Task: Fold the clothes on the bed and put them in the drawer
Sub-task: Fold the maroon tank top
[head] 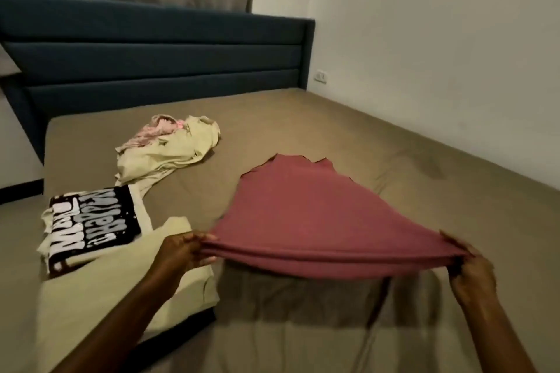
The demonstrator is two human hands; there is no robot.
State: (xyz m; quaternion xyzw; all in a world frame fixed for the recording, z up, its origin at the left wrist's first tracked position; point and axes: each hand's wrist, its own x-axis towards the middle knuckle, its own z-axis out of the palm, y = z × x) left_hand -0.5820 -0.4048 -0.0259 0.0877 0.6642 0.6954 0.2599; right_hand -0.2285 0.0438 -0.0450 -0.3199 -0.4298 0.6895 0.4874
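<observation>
Dusty-pink soft knit garment [306,215] stretches between both hands above the olive-brown bed sheet [424,160]; left hand [181,251] pinches one corner, right hand [469,272] pinches the other. Its far end rests on the sheet beyond the hands. Judged risk: uneven pull skews the fold, or a corner slips free. Left of the left hand lies a pale-yellow printed shirt [100,230]. No drawer is visible.

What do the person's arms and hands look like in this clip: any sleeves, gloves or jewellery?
Both forearms are bare as far as the frame shows, with no sleeve edge in view. The left hand and right hand wear no gloves. No watch, bracelet or ring is visible, though the dim light could hide small items.
</observation>
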